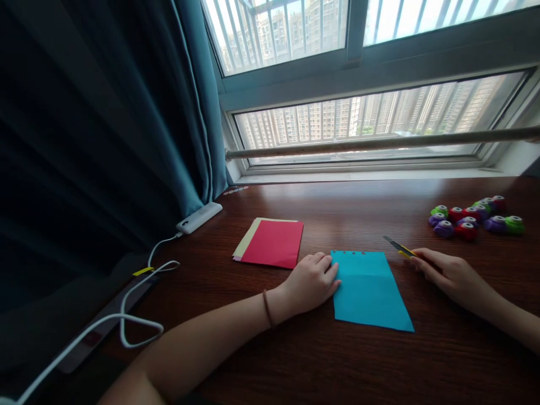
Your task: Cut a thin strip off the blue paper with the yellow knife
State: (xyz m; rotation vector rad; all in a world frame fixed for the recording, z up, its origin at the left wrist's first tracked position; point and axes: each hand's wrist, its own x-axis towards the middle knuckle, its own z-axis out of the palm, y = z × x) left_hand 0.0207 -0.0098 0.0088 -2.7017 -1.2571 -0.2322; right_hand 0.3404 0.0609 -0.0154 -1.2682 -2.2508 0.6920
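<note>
A sheet of blue paper (pixel 367 292) lies flat on the dark wooden table, with a row of small notches or holes along its far edge. My left hand (pixel 314 281) rests at the sheet's left edge, its fingertips on the paper and its fingers loosely bent, gripping nothing. To the right of the sheet, my right hand (pixel 449 275) holds a yellow utility knife (pixel 405 251) between thumb and fingers. The knife's blade is out and points to the far left, apart from the paper.
A stack of red and cream paper (pixel 274 242) lies left of the blue sheet. Several colourful toy-like pieces (pixel 466 225) stand at the back right. A white device (pixel 200 217) with a white cable (pixel 139 320) lies by the curtain (pixel 185 112). The window (pixel 371 124) is behind the table.
</note>
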